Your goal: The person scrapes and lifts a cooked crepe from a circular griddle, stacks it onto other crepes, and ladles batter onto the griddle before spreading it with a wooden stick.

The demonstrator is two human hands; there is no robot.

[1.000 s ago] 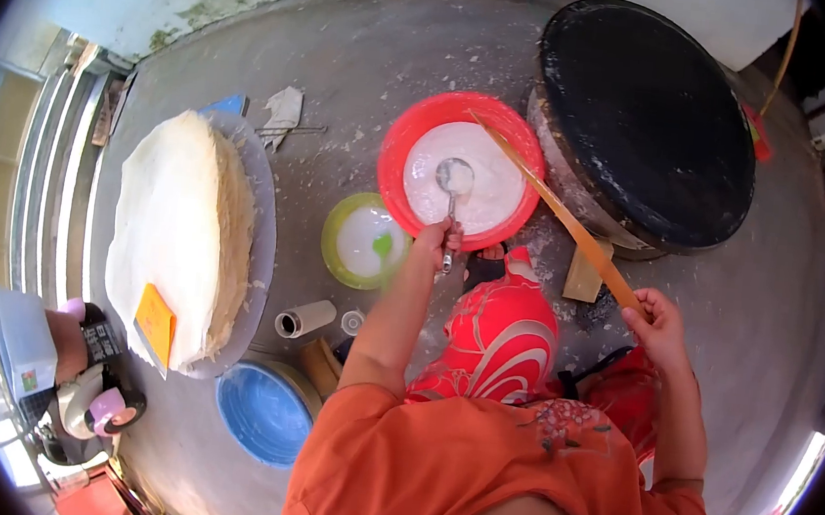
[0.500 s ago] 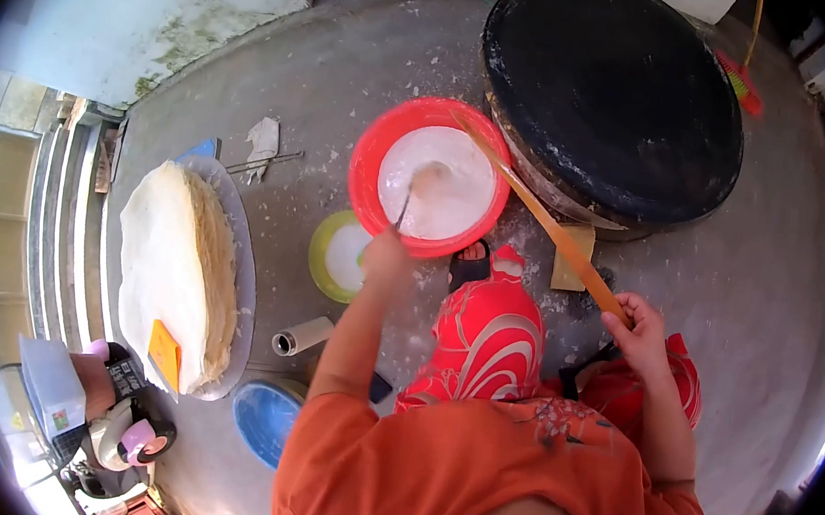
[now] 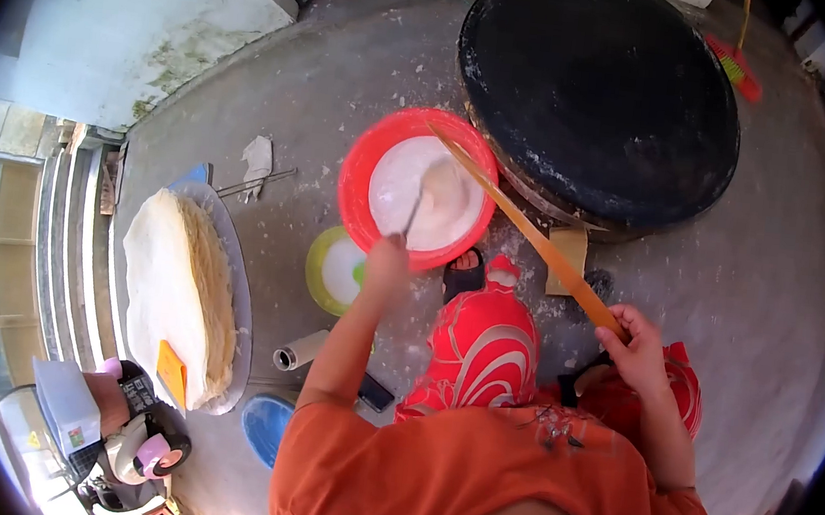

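Note:
My left hand is closed round the handle of a metal ladle, whose bowl is in the white batter inside a red basin; hand and ladle are partly blurred. My right hand grips the near end of a long wooden strip. The strip slants up and left, its far tip over the basin's upper rim. A green bowl of white liquid stands just left of the basin. The large round black griddle is to the upper right.
At the left a tall stack of thin white sheets bears an orange packet. A thermos-like cylinder, a phone and a blue basin are near my left arm. A scooter stands at lower left.
The ladle has moved through the batter from its middle toward the right, with my left hand going along. My view has shifted. The wooden strip stays in my right hand.

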